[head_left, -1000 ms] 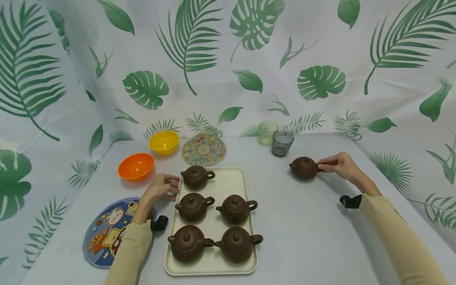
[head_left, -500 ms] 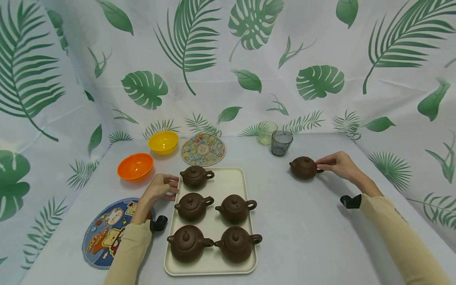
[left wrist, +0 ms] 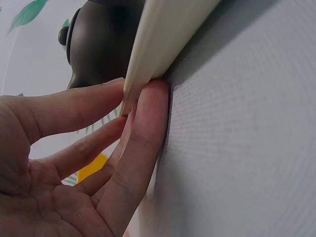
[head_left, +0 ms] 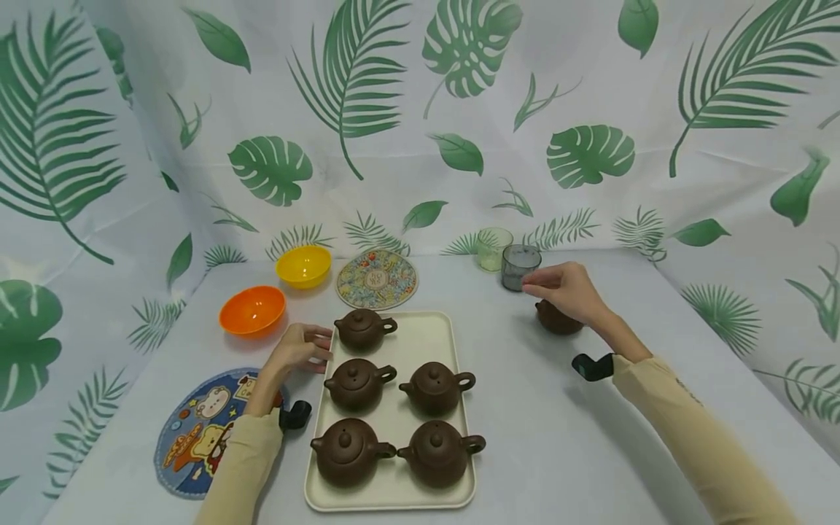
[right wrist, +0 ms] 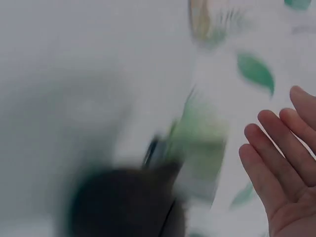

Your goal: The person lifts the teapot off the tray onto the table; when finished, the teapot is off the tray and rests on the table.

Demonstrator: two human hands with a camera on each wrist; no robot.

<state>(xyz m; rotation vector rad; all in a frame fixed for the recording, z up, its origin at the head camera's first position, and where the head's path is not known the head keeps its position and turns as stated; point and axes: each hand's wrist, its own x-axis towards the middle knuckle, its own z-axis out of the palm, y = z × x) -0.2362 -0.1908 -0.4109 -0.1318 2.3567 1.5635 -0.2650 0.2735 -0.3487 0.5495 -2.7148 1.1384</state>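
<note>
Five teapots (head_left: 354,384) on tray (head_left: 423,337), one teapot (head_left: 554,321) off; two bowls (head_left: 252,311), two glasses (head_left: 517,267).

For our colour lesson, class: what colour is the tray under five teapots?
The tray is plain cream, seen best in the head view.

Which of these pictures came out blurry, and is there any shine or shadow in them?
Right wrist view: the lone teapot is a dark, soft smear; left wrist view: the cream tray has a fairly crisp edge, with dark shadow beside it; head view: mostly sharp, small glints on the orange bowl, a soft shadow near the right sleeve.
</note>
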